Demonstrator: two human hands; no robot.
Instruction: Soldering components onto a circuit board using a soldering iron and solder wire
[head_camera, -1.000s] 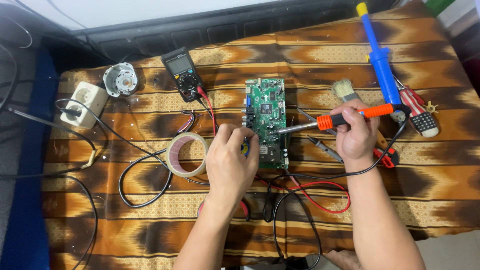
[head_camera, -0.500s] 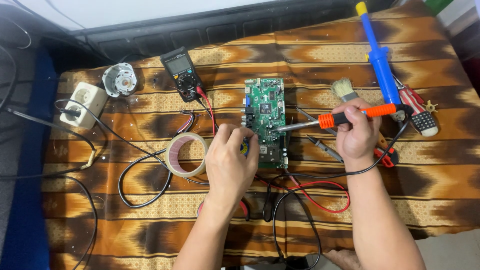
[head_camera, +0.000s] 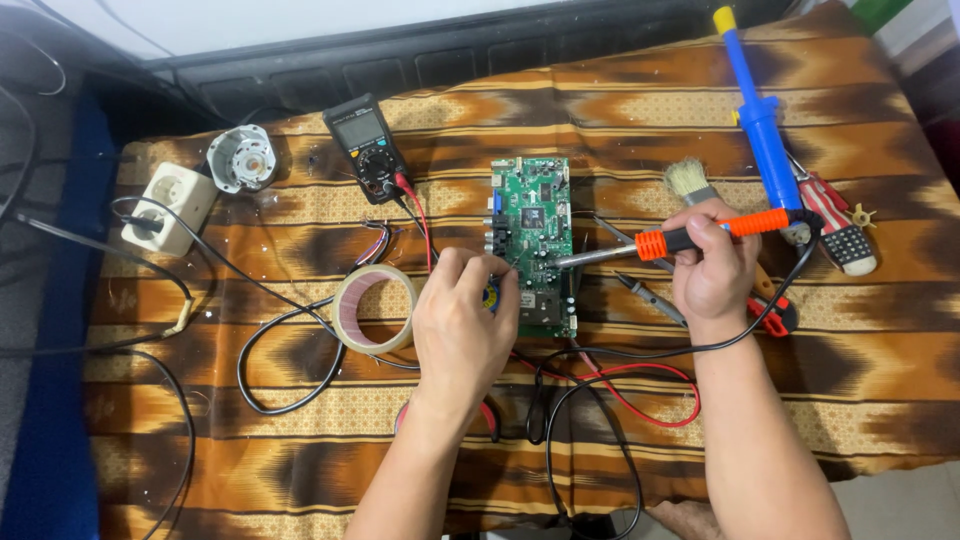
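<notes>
A green circuit board (head_camera: 534, 215) lies in the middle of a brown patterned cloth. My right hand (head_camera: 716, 270) grips a soldering iron (head_camera: 668, 241) with an orange and black handle, and its metal tip touches the board's lower middle. My left hand (head_camera: 465, 318) rests at the board's lower left edge, fingers pinched together there. What the fingers pinch is too small to tell.
A roll of tape (head_camera: 374, 308) lies left of my left hand. A multimeter (head_camera: 366, 146) with red and black leads sits behind it. A white power socket (head_camera: 170, 207) and a round metal motor (head_camera: 243, 157) are far left. A blue desoldering pump (head_camera: 756, 112), a brush (head_camera: 688, 181) and pliers (head_camera: 773, 303) lie right.
</notes>
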